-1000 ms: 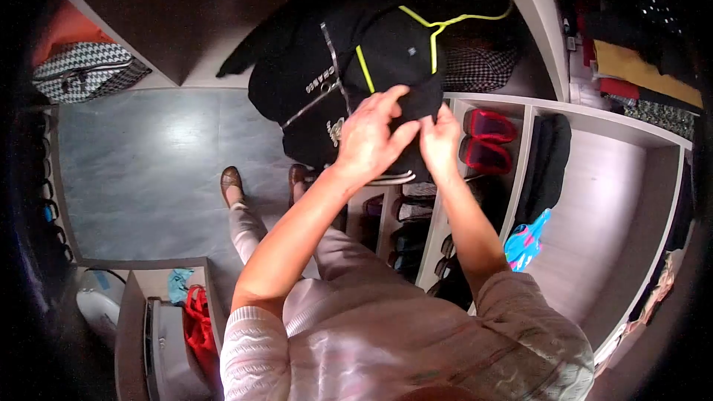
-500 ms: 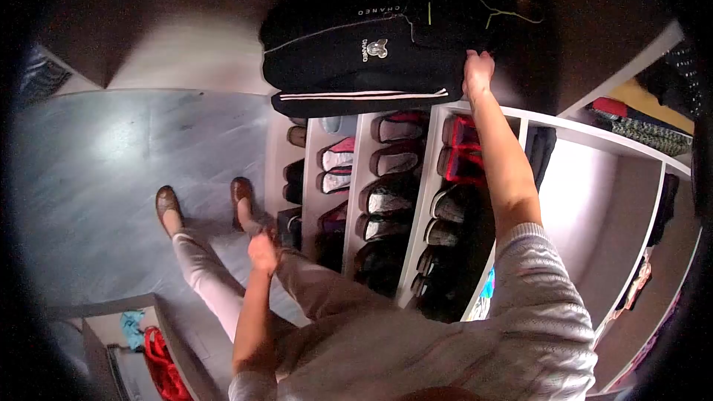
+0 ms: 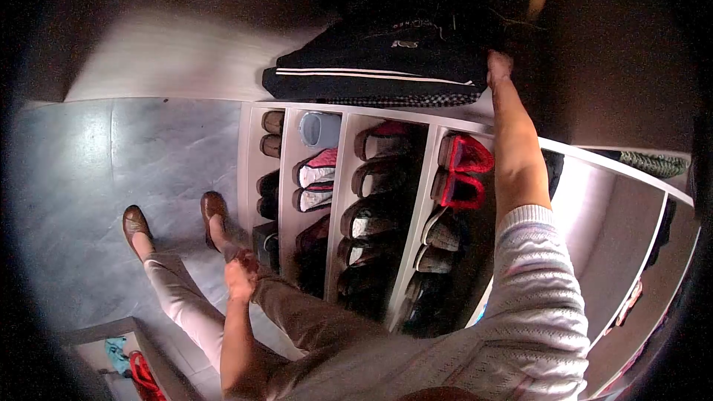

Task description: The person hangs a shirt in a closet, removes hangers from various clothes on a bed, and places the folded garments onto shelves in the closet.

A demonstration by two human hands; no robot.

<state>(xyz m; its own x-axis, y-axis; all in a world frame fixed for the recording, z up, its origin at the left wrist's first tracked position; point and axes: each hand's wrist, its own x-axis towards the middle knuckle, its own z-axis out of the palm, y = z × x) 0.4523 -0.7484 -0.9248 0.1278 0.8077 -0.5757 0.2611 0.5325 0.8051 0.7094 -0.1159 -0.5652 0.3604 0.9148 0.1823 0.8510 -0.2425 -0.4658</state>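
A folded stack of black clothes (image 3: 371,63) lies on top of the shoe cabinet, with two white stripes along its front and small pale prints higher up. Beneath it shows the edge of a black-and-white checked fabric (image 3: 401,99). My right hand (image 3: 500,65) is at the stack's right end, its fingers curled against the dark cloth and partly lost in shadow. Low on the left, my left hand (image 3: 241,276) hangs by my trouser leg with its fingers curled in. What they hold, if anything, cannot be made out.
Cabinet compartments below hold shoes, including red slippers (image 3: 466,171), pink-and-white shoes (image 3: 316,178) and a grey-blue container (image 3: 320,130). An open drawer (image 3: 134,327) with red and teal items stands at lower left. Other folded clothes (image 3: 653,163) lie at right.
The black stack looks flatter and farther back; its printed top shows less, and checked fabric has appeared under it. My right hand has moved slightly right with the stack's edge. The view has shifted.
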